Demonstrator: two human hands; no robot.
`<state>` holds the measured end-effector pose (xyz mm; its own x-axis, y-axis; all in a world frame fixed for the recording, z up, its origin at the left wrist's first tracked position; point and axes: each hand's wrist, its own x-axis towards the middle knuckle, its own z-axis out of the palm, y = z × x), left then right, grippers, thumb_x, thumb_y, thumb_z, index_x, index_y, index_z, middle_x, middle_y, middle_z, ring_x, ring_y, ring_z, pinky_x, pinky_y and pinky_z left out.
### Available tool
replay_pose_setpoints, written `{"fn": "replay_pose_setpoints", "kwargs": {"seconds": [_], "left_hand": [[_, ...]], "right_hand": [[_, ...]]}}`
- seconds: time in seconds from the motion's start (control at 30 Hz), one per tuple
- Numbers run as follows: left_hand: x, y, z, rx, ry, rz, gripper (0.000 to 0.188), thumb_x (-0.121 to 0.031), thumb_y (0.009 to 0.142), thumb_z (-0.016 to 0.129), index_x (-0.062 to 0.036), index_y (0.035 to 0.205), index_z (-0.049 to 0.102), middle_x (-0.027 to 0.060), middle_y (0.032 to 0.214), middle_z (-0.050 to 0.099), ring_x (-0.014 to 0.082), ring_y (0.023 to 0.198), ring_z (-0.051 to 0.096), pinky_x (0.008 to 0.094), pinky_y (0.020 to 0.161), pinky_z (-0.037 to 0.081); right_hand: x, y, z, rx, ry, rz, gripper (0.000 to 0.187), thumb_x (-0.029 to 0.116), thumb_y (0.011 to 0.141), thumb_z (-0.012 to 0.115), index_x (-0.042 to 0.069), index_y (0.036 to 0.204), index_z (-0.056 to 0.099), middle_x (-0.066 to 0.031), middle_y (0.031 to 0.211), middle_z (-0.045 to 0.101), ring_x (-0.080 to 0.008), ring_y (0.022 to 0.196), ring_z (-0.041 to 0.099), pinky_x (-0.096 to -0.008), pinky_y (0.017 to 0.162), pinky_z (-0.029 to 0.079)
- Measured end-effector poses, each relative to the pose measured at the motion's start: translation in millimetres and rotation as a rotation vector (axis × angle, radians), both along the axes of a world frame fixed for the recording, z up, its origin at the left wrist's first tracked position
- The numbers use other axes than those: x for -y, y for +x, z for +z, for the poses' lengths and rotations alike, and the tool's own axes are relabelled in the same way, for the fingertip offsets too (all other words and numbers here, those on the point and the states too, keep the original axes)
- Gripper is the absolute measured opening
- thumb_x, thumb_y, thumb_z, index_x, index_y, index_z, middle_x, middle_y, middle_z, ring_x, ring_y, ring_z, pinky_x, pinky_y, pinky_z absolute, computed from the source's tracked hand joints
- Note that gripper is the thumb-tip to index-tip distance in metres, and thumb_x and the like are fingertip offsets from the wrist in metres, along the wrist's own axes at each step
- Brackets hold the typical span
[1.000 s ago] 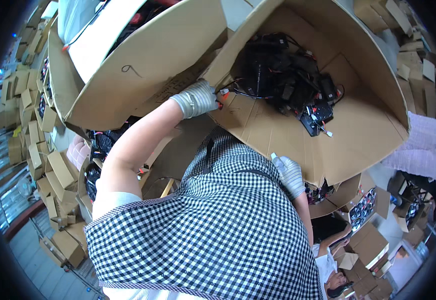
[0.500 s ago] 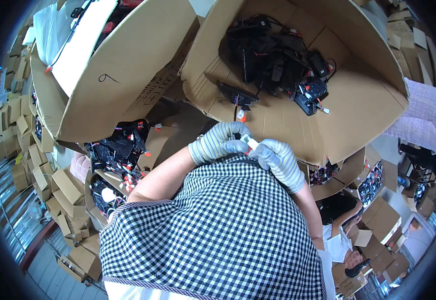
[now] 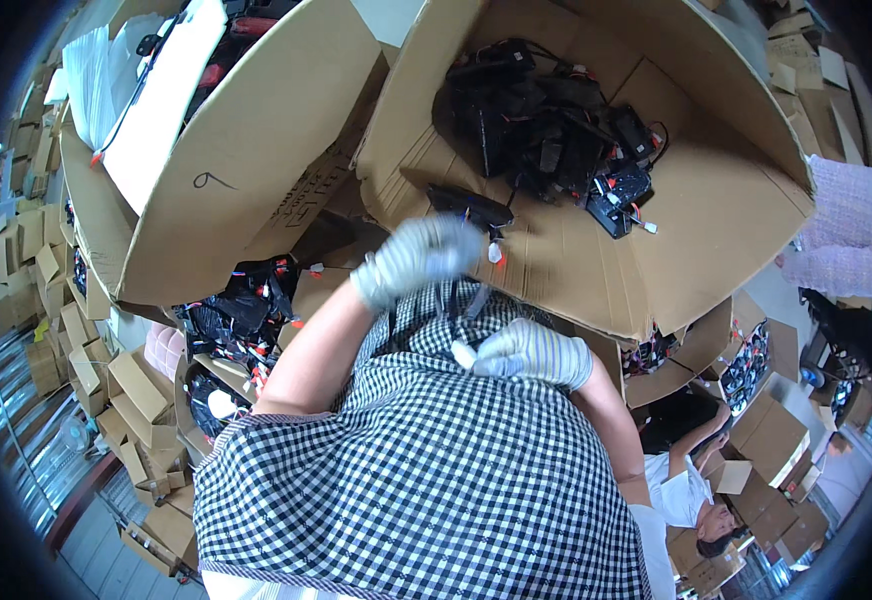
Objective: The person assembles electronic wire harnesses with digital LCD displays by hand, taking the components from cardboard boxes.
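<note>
My left hand (image 3: pixel 418 262), in a striped grey glove, is raised by the near edge of a large open cardboard box (image 3: pixel 716 220). Motion smears its fingers, so I cannot make out what they hold. Just beyond it, a flat black part with wires (image 3: pixel 478 206) lies at the box's near side, and a white and red connector (image 3: pixel 496 252) hangs below it. Lower down, in front of my checked apron (image 3: pixel 426 450), my gloved right hand (image 3: pixel 541 356) pinches a small white piece (image 3: pixel 463 353) between thumb and fingers.
Inside the box is a pile of black wired parts (image 3: pixel 556 135). A second carton (image 3: pixel 226 170) leans at the left, with more black parts (image 3: pixel 246 310) below it. A person (image 3: pixel 691 480) sits at the lower right among cartons. Pale purple cloth (image 3: pixel 846 230) hangs at the right.
My hands were together on the small white piece; now they are apart. My left hand has moved up and left, while my right has come down toward the apron with the white piece.
</note>
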<state>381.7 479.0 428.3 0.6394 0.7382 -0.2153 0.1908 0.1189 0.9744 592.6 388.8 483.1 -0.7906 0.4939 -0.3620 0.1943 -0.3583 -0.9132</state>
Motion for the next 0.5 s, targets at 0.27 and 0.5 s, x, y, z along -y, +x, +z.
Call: {"fn": "replay_pose_setpoints", "kwargs": {"seconds": [0.27, 0.5], "left_hand": [[-76, 43, -63, -1.048, -0.468, 0.002, 0.039, -0.037, 0.087, 0.056, 0.0009, 0.093, 0.064, 0.0151, 0.087, 0.065, 0.0247, 0.078, 0.064, 0.0348, 0.067, 0.051], [-47, 14, -108, -0.409, -0.840, 0.403, 0.027, -0.021, 0.075, 0.075, -0.0029, 0.093, 0.065, 0.0076, 0.082, 0.067, 0.0168, 0.068, 0.064, 0.0289, 0.060, 0.054]], "right_hand": [[-14, -13, 18, -0.165, 0.071, 0.087, 0.037, 0.036, 0.092, 0.049, 0.004, 0.079, 0.061, -0.0107, 0.063, 0.055, -0.0202, 0.056, 0.050, -0.0330, 0.058, 0.043], [-17, -12, 9, -0.062, 0.190, 0.213, 0.035, 0.035, 0.092, 0.048, 0.005, 0.085, 0.063, -0.0074, 0.062, 0.051, -0.0162, 0.055, 0.046, -0.0313, 0.057, 0.042]]}}
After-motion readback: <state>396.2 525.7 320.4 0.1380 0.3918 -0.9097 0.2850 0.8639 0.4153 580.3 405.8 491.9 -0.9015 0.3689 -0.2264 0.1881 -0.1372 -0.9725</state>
